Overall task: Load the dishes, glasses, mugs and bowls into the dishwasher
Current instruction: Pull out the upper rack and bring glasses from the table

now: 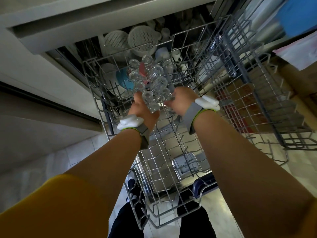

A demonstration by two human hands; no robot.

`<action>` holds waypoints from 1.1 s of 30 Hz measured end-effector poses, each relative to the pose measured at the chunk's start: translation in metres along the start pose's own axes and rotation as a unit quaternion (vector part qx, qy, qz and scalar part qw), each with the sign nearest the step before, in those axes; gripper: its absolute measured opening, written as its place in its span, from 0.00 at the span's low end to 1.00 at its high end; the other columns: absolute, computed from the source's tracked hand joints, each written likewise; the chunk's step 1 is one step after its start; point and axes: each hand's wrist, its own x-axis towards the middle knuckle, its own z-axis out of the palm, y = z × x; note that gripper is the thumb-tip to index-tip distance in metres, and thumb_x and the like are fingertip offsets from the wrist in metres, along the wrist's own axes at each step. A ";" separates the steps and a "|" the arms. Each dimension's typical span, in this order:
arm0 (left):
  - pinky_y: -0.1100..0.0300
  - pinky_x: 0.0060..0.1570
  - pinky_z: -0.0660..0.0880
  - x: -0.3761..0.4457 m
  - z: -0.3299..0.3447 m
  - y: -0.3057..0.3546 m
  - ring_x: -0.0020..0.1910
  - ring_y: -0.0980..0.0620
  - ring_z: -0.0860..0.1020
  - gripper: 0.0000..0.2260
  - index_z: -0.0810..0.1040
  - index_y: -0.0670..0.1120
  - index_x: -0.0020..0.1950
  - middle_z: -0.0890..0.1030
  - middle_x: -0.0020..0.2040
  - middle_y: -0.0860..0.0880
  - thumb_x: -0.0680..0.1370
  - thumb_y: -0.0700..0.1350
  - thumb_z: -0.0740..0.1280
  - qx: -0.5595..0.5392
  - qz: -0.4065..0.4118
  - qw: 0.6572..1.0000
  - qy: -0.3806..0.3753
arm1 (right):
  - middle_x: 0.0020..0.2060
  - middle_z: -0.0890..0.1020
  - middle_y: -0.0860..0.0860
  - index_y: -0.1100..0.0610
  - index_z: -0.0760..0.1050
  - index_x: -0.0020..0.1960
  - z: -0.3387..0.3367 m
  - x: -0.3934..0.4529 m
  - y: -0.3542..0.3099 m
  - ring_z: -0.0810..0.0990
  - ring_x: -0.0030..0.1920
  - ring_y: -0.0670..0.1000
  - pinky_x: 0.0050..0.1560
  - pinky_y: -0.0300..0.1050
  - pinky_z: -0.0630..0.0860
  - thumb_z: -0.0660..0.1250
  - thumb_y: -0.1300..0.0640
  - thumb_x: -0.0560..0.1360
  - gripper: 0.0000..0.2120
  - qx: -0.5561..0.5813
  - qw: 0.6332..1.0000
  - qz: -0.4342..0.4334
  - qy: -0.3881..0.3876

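Both hands raised over the pulled-out wire rack (171,169), holding between them a cluster of clear glasses (151,83). Left hand (144,107) curled round the near end of the cluster from its left side, thumb up along the glass; right hand (181,100) gripping the cluster's right near edge, fingers bent and mostly hidden behind the knuckles. Cluster long and narrow, near end at the hands, far end pointing away toward the dishwasher's open mouth, tilted slightly left of the rack's centre line; roughly two rows of round, thick-walled, faceted transparent pieces, seen end-on as rings. Cannot tell how many glasses, nor whether joined or merely stacked. Held above the far part of the rack, not plainly touching its tines. Beyond the cluster, deeper in the rack: two white perforated colander bowls (130,40) side by side, white mugs (176,54) to their right, a teal dish (124,79) and a white plate (107,73) to the cluster's left, something pink (142,67) showing through the glass. Rack of thin grey coated wire, gridded, with upright prongs. Grey wristbands with white pods (130,121) on each wrist; yellow sleeve (56,206) on the left arm.
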 end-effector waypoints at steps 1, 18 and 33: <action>0.59 0.38 0.75 0.000 -0.001 0.000 0.40 0.49 0.79 0.32 0.58 0.49 0.69 0.80 0.52 0.46 0.73 0.47 0.73 0.009 0.003 1.000 0.001 | 0.49 0.79 0.56 0.62 0.75 0.57 -0.001 -0.001 0.001 0.79 0.52 0.58 0.43 0.43 0.69 0.66 0.46 0.77 0.20 0.004 1.000 0.005 0.005; 0.55 0.41 0.77 -0.011 -0.012 -0.005 0.39 0.49 0.77 0.28 0.60 0.47 0.69 0.75 0.39 0.54 0.75 0.46 0.72 0.019 0.043 0.999 0.003 | 0.38 0.83 0.57 0.56 0.67 0.43 0.001 0.003 0.002 0.84 0.38 0.55 0.41 0.50 0.82 0.73 0.37 0.68 0.25 0.128 0.992 0.020 0.006; 0.60 0.35 0.71 -0.010 -0.004 -0.021 0.45 0.46 0.79 0.32 0.58 0.49 0.70 0.79 0.52 0.44 0.72 0.44 0.73 0.025 0.018 1.000 -0.007 | 0.45 0.81 0.52 0.57 0.76 0.51 0.013 -0.033 0.011 0.79 0.46 0.55 0.42 0.43 0.74 0.66 0.39 0.74 0.21 0.119 0.988 0.036 0.088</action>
